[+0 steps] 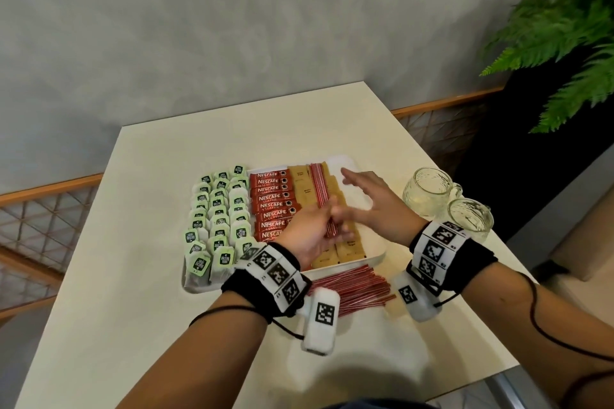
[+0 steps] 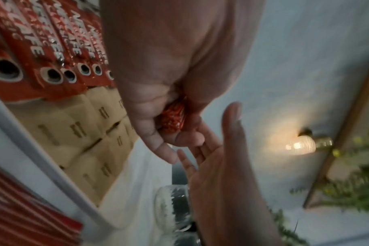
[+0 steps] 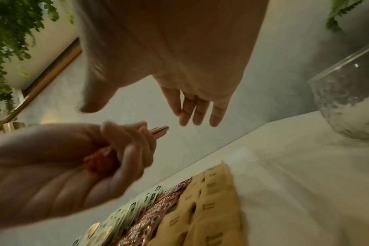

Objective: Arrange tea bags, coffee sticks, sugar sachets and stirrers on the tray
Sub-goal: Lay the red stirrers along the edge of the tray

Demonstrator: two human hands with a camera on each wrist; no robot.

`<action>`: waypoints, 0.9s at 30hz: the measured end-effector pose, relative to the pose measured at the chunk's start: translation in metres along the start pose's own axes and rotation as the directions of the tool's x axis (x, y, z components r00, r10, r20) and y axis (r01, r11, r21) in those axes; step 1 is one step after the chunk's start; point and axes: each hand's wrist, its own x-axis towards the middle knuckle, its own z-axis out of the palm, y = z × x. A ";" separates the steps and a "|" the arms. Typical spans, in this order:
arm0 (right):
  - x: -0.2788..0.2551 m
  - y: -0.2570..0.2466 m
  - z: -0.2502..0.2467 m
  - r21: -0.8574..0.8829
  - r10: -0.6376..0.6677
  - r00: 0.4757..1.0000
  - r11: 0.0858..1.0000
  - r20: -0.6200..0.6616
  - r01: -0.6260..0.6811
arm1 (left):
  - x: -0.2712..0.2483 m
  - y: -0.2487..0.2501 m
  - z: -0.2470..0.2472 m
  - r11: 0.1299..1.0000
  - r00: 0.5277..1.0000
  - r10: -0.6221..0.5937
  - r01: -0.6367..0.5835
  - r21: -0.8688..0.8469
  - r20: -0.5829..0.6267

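A white tray [image 1: 377,251] holds green tea bags [image 1: 219,216] on its left, red coffee sticks [image 1: 270,202] beside them, then brown sugar sachets [image 1: 300,186]. My left hand [image 1: 332,219] grips a bundle of red stirrers [image 1: 320,189] above the sachets; the bundle's end shows in my fist [image 2: 172,116]. My right hand [image 1: 362,186] hovers flat, with straight fingers, over the bare right part of the tray, holding nothing. More loose red stirrers [image 1: 349,289] lie on the table just in front of the tray.
Two glass mugs [image 1: 428,189] [image 1: 468,219] stand right of the tray, close to my right wrist. The cream table [image 1: 133,276] ends near a grey wall. A fern [image 1: 564,43] hangs at the far right.
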 end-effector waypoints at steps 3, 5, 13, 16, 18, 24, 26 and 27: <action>0.013 0.005 -0.006 0.086 0.076 0.997 0.993 0.001 -0.076 | 0.008 -0.010 0.006 0.960 0.999 0.046 -0.049 0.277 0.016; 0.021 0.008 -0.008 0.036 0.118 0.991 0.992 0.060 -0.120 | 0.016 -0.013 0.012 0.914 0.998 0.054 -0.062 0.400 0.030; 0.053 0.013 -0.023 -0.132 0.259 0.964 0.959 0.054 -0.251 | 0.052 -0.006 0.027 0.686 0.995 0.051 -0.095 0.721 0.082; 0.068 0.018 -0.025 -0.083 0.311 0.950 0.948 0.042 -0.307 | 0.066 -0.002 0.030 0.687 0.997 0.029 -0.075 0.723 0.076; 0.078 0.022 -0.025 -0.065 0.330 0.943 0.943 0.037 -0.327 | 0.075 0.001 0.030 0.694 0.998 0.027 -0.060 0.717 0.057; 0.104 0.034 -0.022 -0.167 0.338 0.940 0.930 0.049 -0.326 | 0.103 0.011 0.014 0.501 0.986 0.159 -0.116 0.857 0.041; 0.110 0.037 -0.018 -0.185 0.343 0.938 0.927 0.057 -0.327 | 0.114 0.014 0.010 0.486 0.984 0.175 -0.111 0.867 0.027; 0.114 0.039 -0.016 -0.192 0.344 0.936 0.926 0.068 -0.326 | 0.118 0.015 0.009 0.471 0.982 0.188 -0.107 0.876 0.018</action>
